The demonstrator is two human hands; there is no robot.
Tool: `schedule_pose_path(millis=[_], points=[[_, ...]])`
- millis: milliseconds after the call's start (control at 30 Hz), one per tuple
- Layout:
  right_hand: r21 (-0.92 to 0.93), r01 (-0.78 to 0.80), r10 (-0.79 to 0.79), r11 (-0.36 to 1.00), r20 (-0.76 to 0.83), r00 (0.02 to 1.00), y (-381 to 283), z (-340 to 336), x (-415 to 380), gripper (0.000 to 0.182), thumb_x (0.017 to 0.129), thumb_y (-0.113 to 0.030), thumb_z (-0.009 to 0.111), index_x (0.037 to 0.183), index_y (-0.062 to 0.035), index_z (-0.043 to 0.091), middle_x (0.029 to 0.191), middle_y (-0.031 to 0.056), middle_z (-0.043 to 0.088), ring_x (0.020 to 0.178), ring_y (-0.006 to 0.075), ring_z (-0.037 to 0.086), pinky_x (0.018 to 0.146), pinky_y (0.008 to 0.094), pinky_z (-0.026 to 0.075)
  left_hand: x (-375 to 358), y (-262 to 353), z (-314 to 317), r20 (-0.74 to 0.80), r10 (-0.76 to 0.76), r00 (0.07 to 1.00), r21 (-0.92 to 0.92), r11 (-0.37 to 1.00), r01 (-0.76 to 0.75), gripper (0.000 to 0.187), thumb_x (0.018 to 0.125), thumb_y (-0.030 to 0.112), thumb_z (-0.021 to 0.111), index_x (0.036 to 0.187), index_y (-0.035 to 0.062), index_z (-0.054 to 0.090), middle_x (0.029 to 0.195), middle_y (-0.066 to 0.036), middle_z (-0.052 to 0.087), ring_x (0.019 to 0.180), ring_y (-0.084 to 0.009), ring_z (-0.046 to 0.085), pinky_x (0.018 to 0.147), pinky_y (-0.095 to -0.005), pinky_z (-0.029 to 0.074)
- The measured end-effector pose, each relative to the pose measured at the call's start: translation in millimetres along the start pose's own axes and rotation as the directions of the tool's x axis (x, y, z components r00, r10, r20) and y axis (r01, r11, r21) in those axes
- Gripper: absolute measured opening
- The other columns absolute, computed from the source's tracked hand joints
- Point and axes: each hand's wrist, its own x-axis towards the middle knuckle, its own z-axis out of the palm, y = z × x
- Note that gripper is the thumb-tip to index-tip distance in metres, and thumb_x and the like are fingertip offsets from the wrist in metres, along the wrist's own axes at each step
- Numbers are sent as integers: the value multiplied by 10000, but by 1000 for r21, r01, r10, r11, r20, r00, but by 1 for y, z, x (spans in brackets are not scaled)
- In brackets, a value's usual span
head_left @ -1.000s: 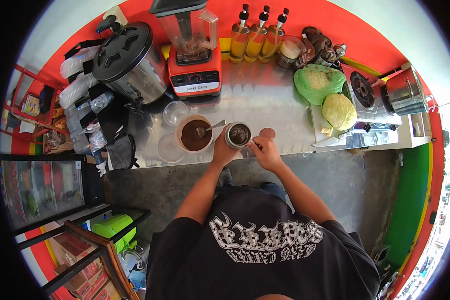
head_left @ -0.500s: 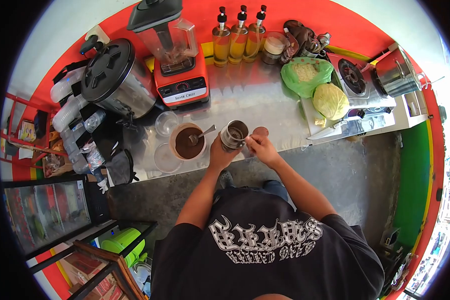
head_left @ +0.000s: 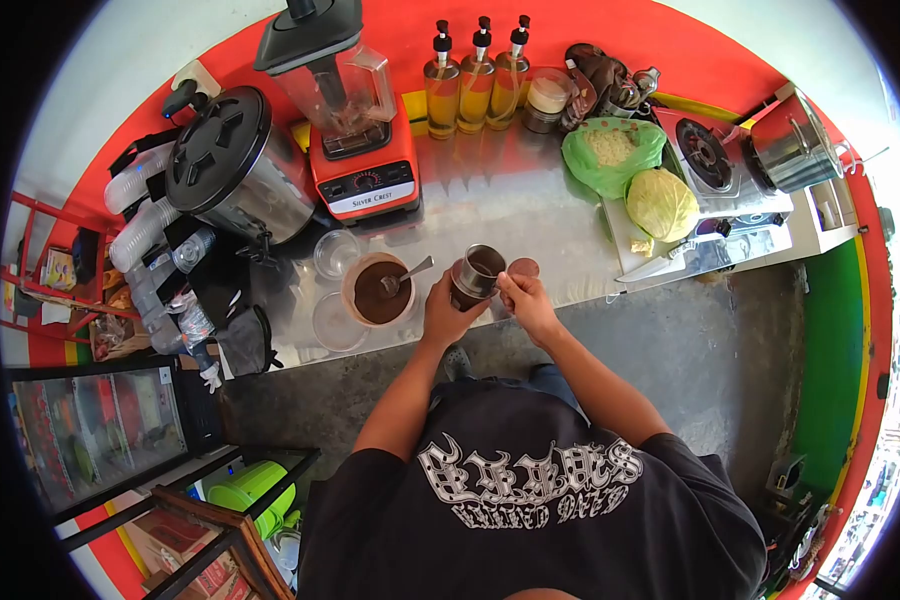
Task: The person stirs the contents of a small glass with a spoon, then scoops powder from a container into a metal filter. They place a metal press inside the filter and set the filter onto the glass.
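Observation:
My left hand (head_left: 451, 312) wraps round a dark brown cup (head_left: 466, 294) at the counter's front edge. A small shiny metal cup (head_left: 484, 266) sits over its mouth, tilted, with a dark inside. With its fingers pinched, my right hand (head_left: 526, 302) grips the small handle on the metal cup's right side. Just behind those fingers shows a flat reddish-brown disc (head_left: 524, 267). To the left stands a tub (head_left: 351, 291) of dark brown powder (head_left: 374, 296), a metal spoon (head_left: 411, 274) stuck in it. A clear round lid (head_left: 339, 321) lies beside the tub.
A clear plastic cup (head_left: 337, 254) stands behind the tub. Further back are a red blender (head_left: 363, 178), a large steel pot (head_left: 240, 170) and several pump bottles (head_left: 476, 90). At the right lie a cabbage (head_left: 662, 205), a green bag (head_left: 610, 175) and a knife (head_left: 652, 266) near the edge.
The metal cup has shifted slightly right and tilts more, and more of the dark cup beneath shows. Both hands keep their hold. The whole view has moved a little.

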Motion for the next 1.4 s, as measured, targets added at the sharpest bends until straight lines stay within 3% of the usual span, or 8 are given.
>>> schedule_pose_path(millis=[67,133,200,300,367,800,1333,1400], points=[[-49,35,-29,998,114,993,1,-3,-2,417,1137,-346,604,804,-94,604,715,-57,484,660,66,423,620,283,378,2,0,-2,0,-2,1000,73,997,2,812,767,293,963,1440,65,570,1276,-187,722,1199,-375,706,993,-473,557],[-94,69,-46,993,223,974,-1,-2,-4,416,1137,-339,602,806,-87,608,709,-63,475,662,61,417,617,283,373,2,0,0,-17,-6,1000,-17,1000,6,716,788,158,935,1390,7,578,1231,-137,750,1155,-234,737,992,-383,573],[-232,111,-101,966,55,993,-7,-1,-6,446,1133,-341,610,797,-48,595,701,-50,466,680,61,402,614,296,361,1,2,0,-11,-13,1000,12,1000,13,702,793,159,933,1382,11,581,1228,-136,750,1151,-233,736,989,-382,573],[-455,193,-98,869,224,970,-19,-3,-13,470,1115,-342,640,793,-7,568,688,-23,455,688,79,381,612,322,352,3,-2,1,-10,-5,1000,17,1000,6,719,780,194,947,1383,40,586,1229,-159,745,1156,-302,731,978,-419,573],[-450,237,-163,861,197,967,-17,1,-14,476,1102,-334,658,788,5,542,684,1,431,683,94,369,607,339,346,2,-8,3,-7,4,1000,-11,1000,-4,748,763,227,962,1391,65,588,1232,-184,740,1164,-373,727,970,-457,572],[-404,439,-359,803,260,896,-13,18,-16,476,1069,-279,695,759,13,481,670,64,378,649,136,338,586,388,331,3,-10,0,-52,-13,999,-69,998,10,699,798,132,938,1384,50,565,1219,-130,750,1145,-282,741,962,-409,574],[-455,342,-300,822,165,940,-11,6,-12,461,1071,-270,696,761,-1,484,692,28,366,666,118,364,591,361,347,4,17,-2,-96,24,995,-115,993,-35,642,813,58,895,1376,51,588,1263,-113,734,1182,-239,721,1000,-379,560],[-386,345,-241,856,293,925,-8,5,-15,469,1074,-287,692,767,-1,481,708,30,365,690,106,372,603,356,350,6,15,-2,-95,43,995,-179,982,-59,663,815,73,910,1388,36,578,1285,-113,726,1209,-234,710,1014,-380,556]])
